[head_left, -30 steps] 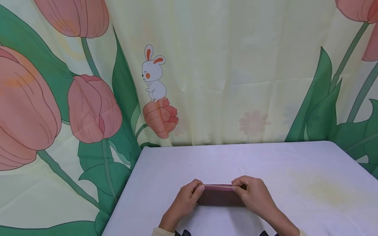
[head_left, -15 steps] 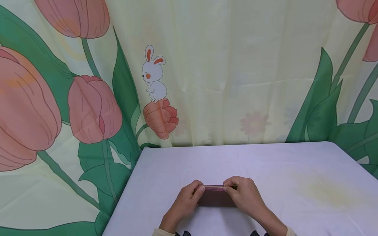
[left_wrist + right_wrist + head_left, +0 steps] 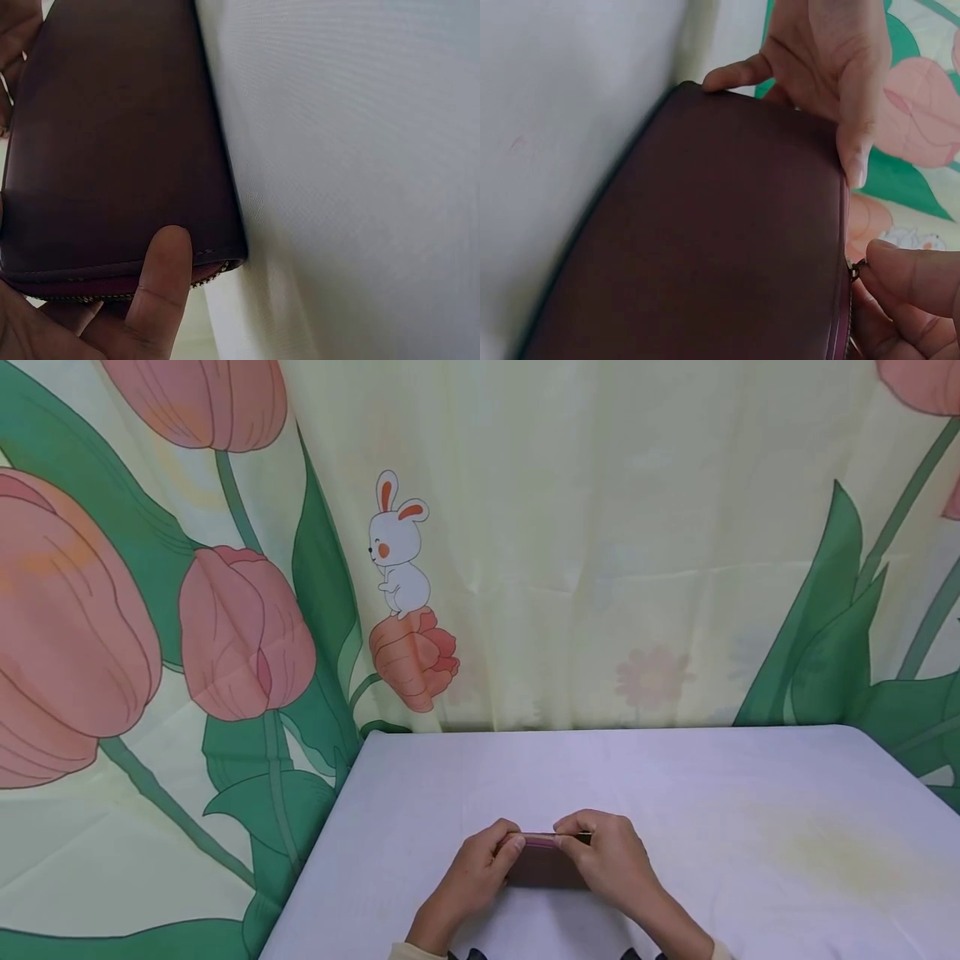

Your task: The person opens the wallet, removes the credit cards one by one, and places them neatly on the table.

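Note:
A dark maroon zip wallet [image 3: 547, 870] stands on its long edge on the table, zipper side up. My left hand [image 3: 480, 867] grips its left end; in the left wrist view the thumb [image 3: 163, 281] lies against the flat face near the zipped end. My right hand [image 3: 611, 858] is at the top edge, where the right wrist view shows its thumb and finger pinching the small metal zipper pull [image 3: 856, 270]. The gold-toned zipper teeth [image 3: 97, 298] run along the wallet's end beside my left fingers.
A white cloth covers the table [image 3: 675, 777] around the wallet. Behind it hangs a pale curtain [image 3: 540, 543] printed with tulips and a rabbit. A faint yellowish stain [image 3: 840, 856] marks the cloth on the right.
My right hand has slid left along the wallet's top edge, closer to my left hand, carrying the zipper pull. The left hand keeps its grip. The head view has shifted slightly.

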`<control>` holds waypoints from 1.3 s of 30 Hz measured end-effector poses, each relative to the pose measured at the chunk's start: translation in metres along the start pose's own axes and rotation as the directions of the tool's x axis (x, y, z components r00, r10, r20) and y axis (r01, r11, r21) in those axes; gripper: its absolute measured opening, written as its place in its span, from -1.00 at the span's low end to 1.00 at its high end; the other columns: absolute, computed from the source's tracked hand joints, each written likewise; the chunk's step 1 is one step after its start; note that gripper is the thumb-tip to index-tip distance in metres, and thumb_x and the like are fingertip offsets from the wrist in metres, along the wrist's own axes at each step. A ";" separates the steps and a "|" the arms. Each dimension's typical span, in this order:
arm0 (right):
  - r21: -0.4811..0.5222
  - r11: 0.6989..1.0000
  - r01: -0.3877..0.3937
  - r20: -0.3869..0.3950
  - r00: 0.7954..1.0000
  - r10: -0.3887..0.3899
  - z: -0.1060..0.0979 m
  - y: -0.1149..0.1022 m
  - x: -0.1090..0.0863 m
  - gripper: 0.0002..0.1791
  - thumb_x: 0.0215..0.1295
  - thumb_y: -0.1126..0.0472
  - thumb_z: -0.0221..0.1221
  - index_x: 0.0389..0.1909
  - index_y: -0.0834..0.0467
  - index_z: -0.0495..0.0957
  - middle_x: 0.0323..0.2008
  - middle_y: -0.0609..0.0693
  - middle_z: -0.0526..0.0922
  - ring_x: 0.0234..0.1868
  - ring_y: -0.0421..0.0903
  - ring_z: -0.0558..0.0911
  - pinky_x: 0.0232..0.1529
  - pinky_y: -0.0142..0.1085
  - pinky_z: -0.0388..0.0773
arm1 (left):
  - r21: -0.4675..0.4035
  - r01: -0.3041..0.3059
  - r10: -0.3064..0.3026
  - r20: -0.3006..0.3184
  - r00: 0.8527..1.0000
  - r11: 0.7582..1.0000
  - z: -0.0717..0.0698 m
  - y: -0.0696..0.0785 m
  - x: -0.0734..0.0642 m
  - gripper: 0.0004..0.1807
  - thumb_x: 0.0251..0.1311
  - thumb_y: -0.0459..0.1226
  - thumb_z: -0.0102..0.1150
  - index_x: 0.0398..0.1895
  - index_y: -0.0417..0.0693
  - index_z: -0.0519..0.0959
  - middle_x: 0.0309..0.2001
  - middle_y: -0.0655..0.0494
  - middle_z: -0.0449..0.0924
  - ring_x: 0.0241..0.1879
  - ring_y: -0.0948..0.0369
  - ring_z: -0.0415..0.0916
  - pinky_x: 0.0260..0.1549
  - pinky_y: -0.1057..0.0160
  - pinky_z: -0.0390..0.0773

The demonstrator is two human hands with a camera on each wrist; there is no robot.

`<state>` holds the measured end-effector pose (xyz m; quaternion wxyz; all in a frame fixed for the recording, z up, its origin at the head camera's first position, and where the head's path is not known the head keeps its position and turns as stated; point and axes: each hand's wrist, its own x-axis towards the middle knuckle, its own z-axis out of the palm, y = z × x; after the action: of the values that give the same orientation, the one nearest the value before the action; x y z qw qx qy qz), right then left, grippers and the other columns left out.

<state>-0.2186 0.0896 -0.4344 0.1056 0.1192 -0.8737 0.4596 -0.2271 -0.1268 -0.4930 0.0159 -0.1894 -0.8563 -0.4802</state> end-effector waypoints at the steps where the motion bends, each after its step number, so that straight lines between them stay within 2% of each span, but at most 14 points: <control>1: -0.006 1.000 -0.015 0.005 1.000 0.015 0.001 -0.001 0.000 -0.78 0.14 0.33 0.48 -0.49 -0.10 0.76 -0.35 -0.27 0.78 -0.25 -0.29 0.68 -0.36 -0.25 0.57 | 0.002 -0.004 0.004 0.001 1.000 1.000 0.000 0.000 0.000 -0.73 0.61 -0.01 -0.03 -0.09 0.08 0.60 -0.51 0.30 0.42 -0.57 0.42 0.43 -0.54 0.37 0.52; 6: 0.018 1.000 -0.005 0.027 1.000 0.004 0.009 -0.005 0.003 -0.77 0.16 0.33 0.46 -0.50 -0.10 0.75 -0.33 -0.26 0.79 -0.19 -0.26 0.71 -0.25 -0.16 0.62 | -0.001 -0.016 0.016 0.005 1.000 1.000 0.000 0.002 -0.001 -0.75 0.61 -0.03 -0.02 -0.11 0.08 0.59 -0.51 0.32 0.40 -0.56 0.43 0.40 -0.54 0.39 0.48; 8: 0.049 0.999 0.022 0.041 0.999 -0.024 0.012 -0.006 0.005 -0.77 0.16 0.38 0.44 -0.49 -0.07 0.76 -0.34 -0.23 0.79 -0.13 -0.23 0.73 -0.07 -0.23 0.63 | 0.006 -0.023 0.023 0.002 1.000 1.000 0.000 0.002 -0.001 -0.76 0.61 -0.03 -0.01 -0.12 0.09 0.58 -0.50 0.32 0.40 -0.53 0.43 0.38 -0.51 0.39 0.47; 16: 0.085 0.996 0.023 0.066 0.997 -0.029 0.018 -0.008 0.008 -0.82 0.17 0.34 0.44 -0.47 -0.03 0.78 -0.35 -0.20 0.79 -0.10 -0.20 0.73 -0.04 -0.21 0.63 | 0.061 -0.051 0.050 0.010 0.999 0.997 0.000 0.003 -0.001 -0.79 0.62 -0.05 -0.04 -0.07 0.12 0.57 -0.41 0.35 0.40 -0.33 0.40 0.41 -0.32 0.37 0.45; 20: 0.097 0.994 0.043 0.079 0.996 -0.050 0.023 -0.009 0.011 -0.80 0.15 0.37 0.44 -0.49 -0.02 0.77 -0.37 -0.22 0.79 -0.14 -0.21 0.73 -0.06 -0.20 0.64 | 0.075 -0.031 0.028 0.032 0.999 0.997 -0.002 0.004 -0.001 -0.77 0.63 -0.03 -0.07 -0.02 0.13 0.55 -0.40 0.35 0.40 -0.33 0.39 0.40 -0.32 0.36 0.44; 25: 0.107 0.992 0.063 0.101 0.992 -0.074 0.030 -0.011 0.014 -0.75 0.14 0.41 0.41 -0.53 -0.02 0.75 -0.36 -0.22 0.79 -0.16 -0.21 0.73 -0.08 -0.18 0.64 | 0.063 -0.009 0.006 0.054 0.999 0.998 -0.003 0.006 0.000 -0.77 0.61 -0.04 -0.06 0.04 0.12 0.54 -0.26 0.34 0.52 -0.23 0.37 0.45 -0.23 0.32 0.49; 27: 0.107 0.992 0.067 0.104 0.992 -0.078 0.032 -0.012 0.015 -0.73 0.15 0.42 0.41 -0.56 -0.03 0.73 -0.34 -0.21 0.79 -0.16 -0.20 0.73 -0.09 -0.19 0.63 | 0.062 -0.009 0.005 0.058 0.998 0.998 -0.004 0.006 0.000 -0.79 0.60 -0.06 -0.05 0.03 0.11 0.53 -0.25 0.34 0.52 -0.21 0.37 0.45 -0.23 0.32 0.48; 30: 0.112 0.991 0.067 0.107 0.991 -0.079 0.034 -0.014 0.016 -0.73 0.17 0.41 0.41 -0.58 -0.02 0.71 -0.32 -0.20 0.79 -0.14 -0.18 0.74 -0.08 -0.19 0.63 | 0.067 -0.008 0.004 0.062 0.998 0.998 -0.003 0.006 0.001 -0.84 0.58 -0.08 -0.04 -0.08 0.12 0.49 -0.34 0.33 0.43 -0.29 0.38 0.41 -0.32 0.35 0.42; 33: 0.129 0.989 0.071 0.104 0.991 -0.084 0.037 -0.016 0.017 -0.72 0.16 0.41 0.41 -0.60 -0.01 0.71 -0.30 -0.17 0.78 -0.12 -0.13 0.74 -0.03 -0.08 0.66 | 0.078 -0.001 -0.003 0.054 0.999 0.997 -0.002 0.006 0.001 -0.84 0.56 -0.06 -0.02 -0.20 0.12 0.45 -0.38 0.32 0.38 -0.33 0.37 0.38 -0.37 0.36 0.40; 36: 0.134 0.987 0.090 0.096 0.990 -0.103 0.041 -0.018 0.018 -0.73 0.15 0.42 0.41 -0.61 0.00 0.73 -0.25 -0.12 0.79 -0.08 -0.06 0.75 0.00 0.03 0.67 | 0.119 0.000 -0.004 0.029 1.000 0.993 0.000 0.005 0.001 -0.79 0.56 0.02 -0.03 -0.16 0.17 0.50 -0.22 0.36 0.56 -0.19 0.38 0.49 -0.22 0.29 0.53; 39: 0.123 0.985 0.118 0.085 0.988 -0.129 0.045 -0.021 0.018 -0.74 0.14 0.43 0.41 -0.60 0.02 0.75 -0.21 -0.07 0.79 -0.05 -0.02 0.74 0.01 0.02 0.66 | 0.173 -0.014 0.013 0.003 1.000 0.985 0.002 0.003 0.001 -0.68 0.60 0.06 -0.10 0.04 0.16 0.60 0.05 0.34 0.66 0.05 0.32 0.56 0.04 0.14 0.60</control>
<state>-0.2331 0.0388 -0.4380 0.0860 0.2005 -0.8400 0.4968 -0.2266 -0.1232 -0.4912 0.0349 -0.1935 -0.8936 -0.4036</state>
